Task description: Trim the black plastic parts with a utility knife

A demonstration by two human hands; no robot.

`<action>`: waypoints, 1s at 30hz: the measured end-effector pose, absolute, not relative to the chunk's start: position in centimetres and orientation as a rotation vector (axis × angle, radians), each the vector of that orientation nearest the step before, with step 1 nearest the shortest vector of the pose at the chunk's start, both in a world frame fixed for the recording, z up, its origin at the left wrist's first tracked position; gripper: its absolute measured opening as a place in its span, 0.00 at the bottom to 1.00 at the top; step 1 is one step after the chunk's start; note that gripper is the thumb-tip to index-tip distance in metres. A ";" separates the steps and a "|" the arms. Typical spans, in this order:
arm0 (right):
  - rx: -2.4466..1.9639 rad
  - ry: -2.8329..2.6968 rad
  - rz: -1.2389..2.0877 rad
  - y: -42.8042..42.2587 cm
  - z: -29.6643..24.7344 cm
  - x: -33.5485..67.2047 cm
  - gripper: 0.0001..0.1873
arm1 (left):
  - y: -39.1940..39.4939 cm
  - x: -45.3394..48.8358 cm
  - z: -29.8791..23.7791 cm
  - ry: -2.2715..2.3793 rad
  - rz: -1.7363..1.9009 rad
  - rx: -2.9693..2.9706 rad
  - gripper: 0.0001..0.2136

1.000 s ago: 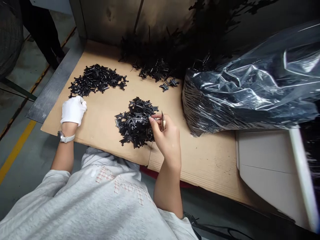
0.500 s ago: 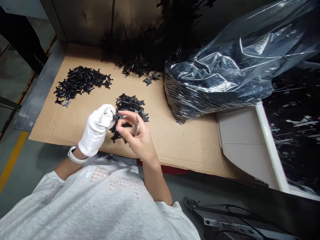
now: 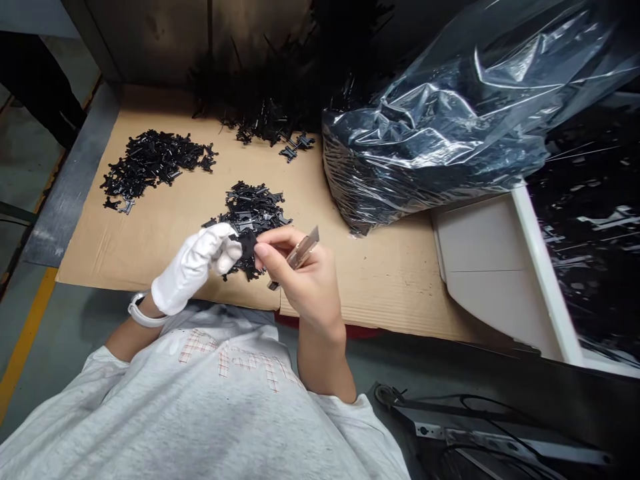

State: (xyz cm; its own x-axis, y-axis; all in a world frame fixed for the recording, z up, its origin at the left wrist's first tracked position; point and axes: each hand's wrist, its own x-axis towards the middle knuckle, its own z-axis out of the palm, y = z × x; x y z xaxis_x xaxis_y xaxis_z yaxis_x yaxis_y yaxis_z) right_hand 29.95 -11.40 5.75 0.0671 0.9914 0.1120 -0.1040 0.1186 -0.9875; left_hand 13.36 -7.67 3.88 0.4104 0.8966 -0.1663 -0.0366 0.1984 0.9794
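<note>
My left hand, in a white glove, pinches a small black plastic part above the near pile. My bare right hand is closed, with a utility knife lying across its palm under the fingers, blade end pointing up and right. The right thumb and index fingertip meet at the right edge of the same black part. Directly beneath both hands is a pile of black plastic parts, partly hidden by the glove and fingers.
Another pile of black parts lies at the left of the cardboard sheet. Further parts are heaped at the back. A bulging plastic bag stands at the right, beside a white box. Someone's dark-clothed leg shows at far left.
My right hand has moved right and turned, so the knife shows more. The black part now shows between both hands' fingertips. The whole view has shifted slightly.
</note>
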 end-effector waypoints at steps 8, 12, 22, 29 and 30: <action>-1.043 -1.071 1.256 -11.2 5.2 30.7 0.17 | -8.5 13.7 5.2 0.927 0.739 1.135 0.22; -1.044 -1.020 1.223 -11.2 4.9 30.8 0.18 | -8.6 13.3 5.9 0.855 0.782 1.094 0.22; -1.016 -1.025 1.298 -10.8 6.0 30.7 0.19 | -7.6 13.2 5.1 0.783 0.753 0.710 0.19; -1.088 -1.184 1.212 -11.1 6.6 30.8 0.18 | -7.8 14.1 5.2 0.556 0.383 0.592 0.28; -1.104 -1.238 1.182 -11.2 6.5 30.8 0.17 | -7.8 14.2 5.3 0.510 0.353 0.600 0.28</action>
State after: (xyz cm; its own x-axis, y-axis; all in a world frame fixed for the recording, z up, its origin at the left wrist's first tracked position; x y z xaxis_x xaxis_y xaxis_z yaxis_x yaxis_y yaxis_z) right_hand 30.83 -11.22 6.53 -0.0233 0.9959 0.0872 -0.0412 0.0862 -0.9954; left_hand 14.20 -7.83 5.27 0.8191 0.4548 -0.3495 -0.1674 0.7724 0.6127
